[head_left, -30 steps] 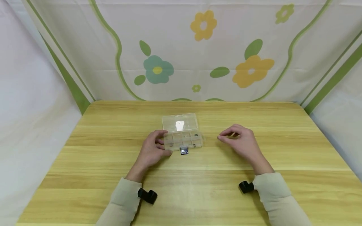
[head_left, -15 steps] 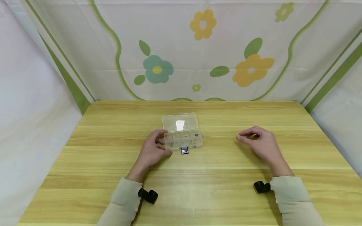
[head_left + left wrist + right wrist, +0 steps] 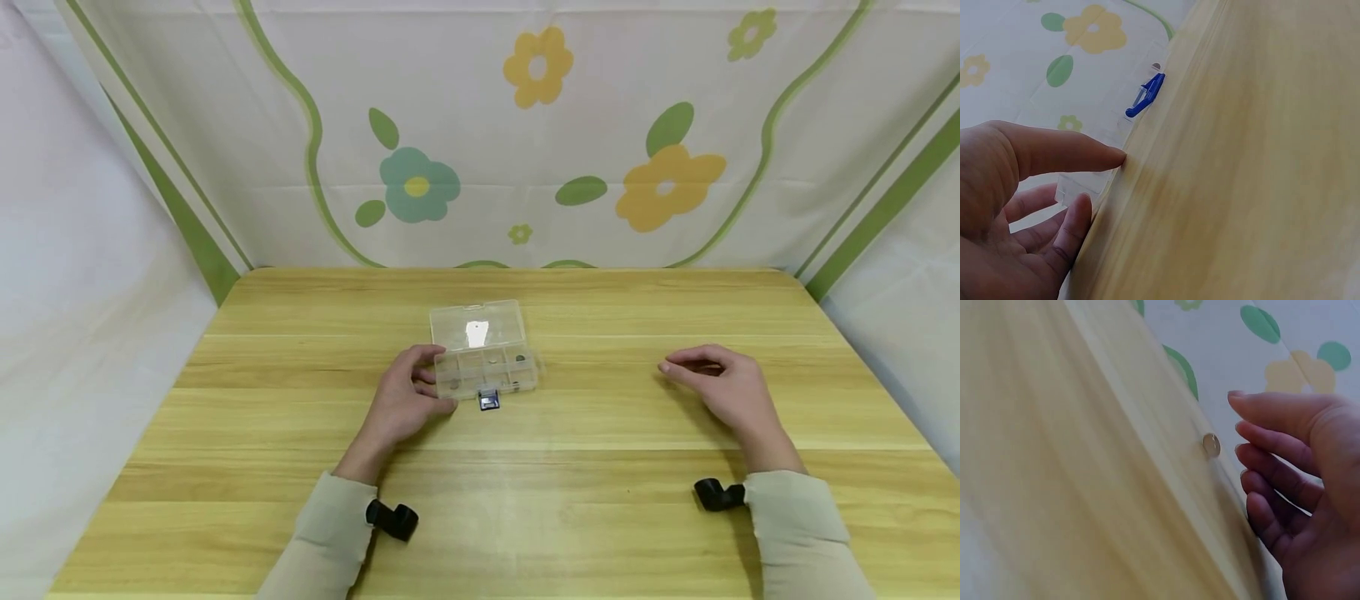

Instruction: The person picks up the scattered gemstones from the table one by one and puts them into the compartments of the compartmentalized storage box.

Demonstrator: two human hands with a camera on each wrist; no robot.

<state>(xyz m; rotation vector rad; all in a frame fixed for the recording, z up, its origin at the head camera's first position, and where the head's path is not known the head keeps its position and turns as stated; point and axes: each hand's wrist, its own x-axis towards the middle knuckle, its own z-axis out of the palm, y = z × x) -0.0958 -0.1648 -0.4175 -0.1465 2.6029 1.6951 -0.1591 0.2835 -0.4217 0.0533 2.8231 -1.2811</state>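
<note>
- The left hand grips the left end of the clear plastic box, at the frame's centre, lid open.
- The right hand, right of centre, hangs loosely curled near a small coin.
- No readable writing anywhere.

bright, even, diffuse light, soft faint shadows under the hands, pale sheen on the near worktop, small glare patch on the clear box lid, straight edges bowed at the head view's borders, both wrist views streaked and blurred
</note>
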